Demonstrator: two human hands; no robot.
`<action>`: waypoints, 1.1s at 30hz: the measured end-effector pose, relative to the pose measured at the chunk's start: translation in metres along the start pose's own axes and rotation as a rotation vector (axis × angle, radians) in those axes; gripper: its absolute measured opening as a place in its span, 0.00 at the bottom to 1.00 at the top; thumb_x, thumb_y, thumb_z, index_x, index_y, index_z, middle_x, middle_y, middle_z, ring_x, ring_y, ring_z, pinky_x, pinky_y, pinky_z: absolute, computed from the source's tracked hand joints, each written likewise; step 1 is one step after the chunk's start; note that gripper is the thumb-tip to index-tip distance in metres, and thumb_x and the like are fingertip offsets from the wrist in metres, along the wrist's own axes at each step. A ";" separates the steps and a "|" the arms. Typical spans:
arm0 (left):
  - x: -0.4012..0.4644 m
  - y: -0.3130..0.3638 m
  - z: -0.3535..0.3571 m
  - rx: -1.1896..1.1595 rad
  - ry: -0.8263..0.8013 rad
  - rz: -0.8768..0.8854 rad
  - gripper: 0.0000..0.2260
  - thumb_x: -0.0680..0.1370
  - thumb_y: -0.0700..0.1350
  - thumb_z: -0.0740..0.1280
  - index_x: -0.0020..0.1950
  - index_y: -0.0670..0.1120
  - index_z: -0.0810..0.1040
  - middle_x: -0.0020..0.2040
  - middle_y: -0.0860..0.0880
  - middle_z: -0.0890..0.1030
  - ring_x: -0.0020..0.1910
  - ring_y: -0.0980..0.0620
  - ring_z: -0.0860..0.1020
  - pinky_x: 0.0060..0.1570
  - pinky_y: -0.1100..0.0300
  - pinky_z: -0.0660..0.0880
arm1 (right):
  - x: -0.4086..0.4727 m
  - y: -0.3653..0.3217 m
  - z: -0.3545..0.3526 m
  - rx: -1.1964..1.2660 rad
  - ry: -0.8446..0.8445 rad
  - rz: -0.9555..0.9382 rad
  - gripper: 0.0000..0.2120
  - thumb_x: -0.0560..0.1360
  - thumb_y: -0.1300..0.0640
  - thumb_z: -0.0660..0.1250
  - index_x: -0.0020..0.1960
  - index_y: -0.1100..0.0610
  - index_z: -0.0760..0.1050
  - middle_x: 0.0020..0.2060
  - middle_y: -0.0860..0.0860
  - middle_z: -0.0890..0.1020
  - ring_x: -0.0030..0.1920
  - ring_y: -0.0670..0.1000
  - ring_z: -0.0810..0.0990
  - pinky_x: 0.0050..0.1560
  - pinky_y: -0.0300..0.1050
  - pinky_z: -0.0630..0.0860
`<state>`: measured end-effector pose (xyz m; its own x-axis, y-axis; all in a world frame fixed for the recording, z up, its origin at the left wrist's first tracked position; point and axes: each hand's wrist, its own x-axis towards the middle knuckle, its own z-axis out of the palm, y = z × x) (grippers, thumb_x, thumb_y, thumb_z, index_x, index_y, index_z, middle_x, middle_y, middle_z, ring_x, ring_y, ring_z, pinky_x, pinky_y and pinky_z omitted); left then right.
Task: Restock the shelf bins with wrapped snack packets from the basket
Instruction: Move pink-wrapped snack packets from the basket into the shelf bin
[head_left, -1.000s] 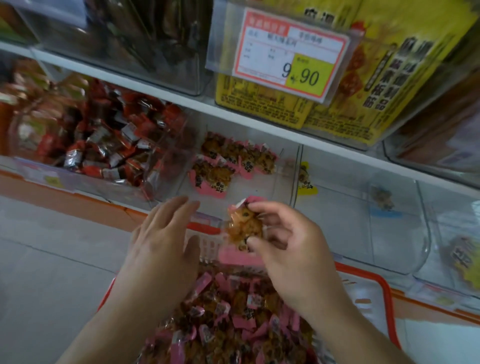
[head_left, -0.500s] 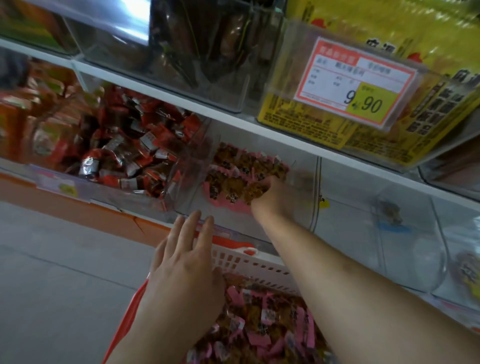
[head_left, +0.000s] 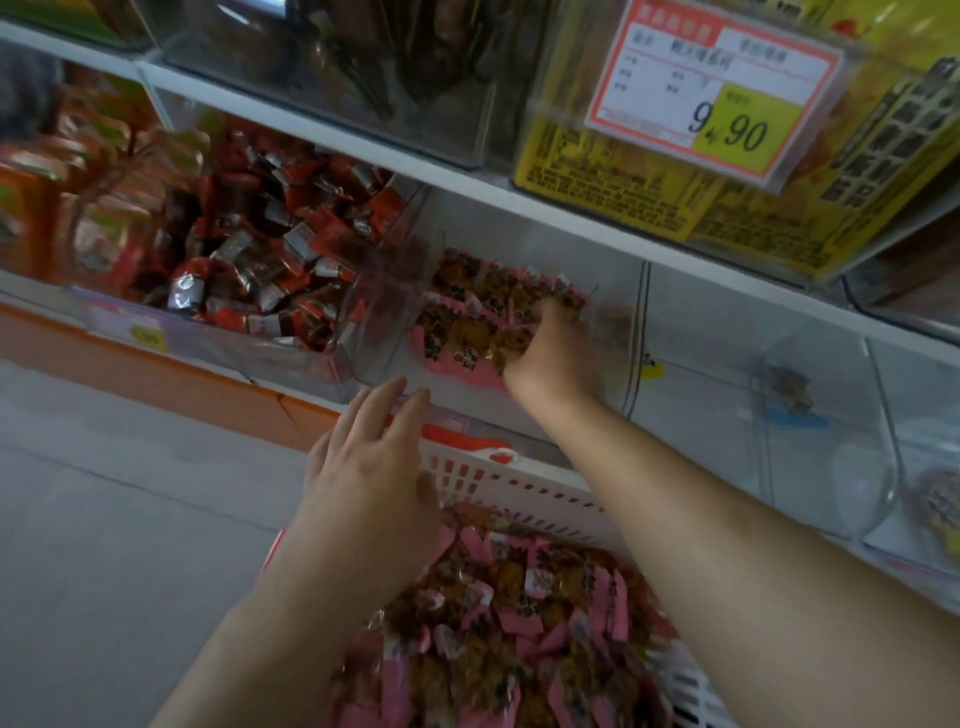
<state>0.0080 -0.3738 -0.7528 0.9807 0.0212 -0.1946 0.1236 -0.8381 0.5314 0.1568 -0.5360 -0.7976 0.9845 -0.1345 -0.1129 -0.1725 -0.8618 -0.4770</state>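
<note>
White shelving is carrying clear plastic bins. The right hand is reaching into the middle bin among glossy pink-edged packets; its grip is blurred, so I cannot tell. The left hand is hovering flat, fingers straight, over the slotted white basket heaped with crinkly packets.

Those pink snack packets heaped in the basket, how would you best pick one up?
Probably from above: the pink packets lie loosely heaped in the open-topped basket, whose slatted walls block the sides. Pinch one on top by a flat pink wrapper end, which sticks out past the lumpy brown middle. The left hand hovers nearest.
</note>
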 end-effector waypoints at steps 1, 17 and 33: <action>0.000 0.000 -0.003 -0.041 0.035 0.003 0.31 0.82 0.42 0.65 0.83 0.53 0.58 0.83 0.54 0.56 0.82 0.50 0.55 0.80 0.51 0.56 | -0.013 -0.004 -0.013 0.026 0.027 -0.051 0.22 0.79 0.58 0.73 0.70 0.50 0.70 0.50 0.47 0.75 0.47 0.50 0.78 0.38 0.44 0.73; -0.036 -0.032 -0.021 -0.064 -0.272 -0.395 0.16 0.81 0.33 0.60 0.68 0.42 0.64 0.40 0.46 0.75 0.34 0.53 0.75 0.25 0.64 0.66 | -0.226 0.018 0.071 -0.190 -0.671 -0.256 0.38 0.80 0.36 0.68 0.83 0.37 0.52 0.83 0.54 0.58 0.84 0.61 0.52 0.83 0.61 0.57; -0.036 -0.011 -0.036 -0.188 0.154 -0.144 0.10 0.81 0.53 0.67 0.60 0.52 0.77 0.53 0.55 0.79 0.50 0.57 0.79 0.44 0.66 0.74 | -0.214 0.021 -0.034 0.124 -0.483 -0.268 0.37 0.68 0.33 0.79 0.73 0.35 0.69 0.65 0.29 0.68 0.68 0.34 0.68 0.72 0.35 0.67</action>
<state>-0.0230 -0.3459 -0.7222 0.9607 0.2272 -0.1592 0.2751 -0.7052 0.6535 -0.0565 -0.5422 -0.7537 0.8727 0.3452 -0.3455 0.0503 -0.7672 -0.6395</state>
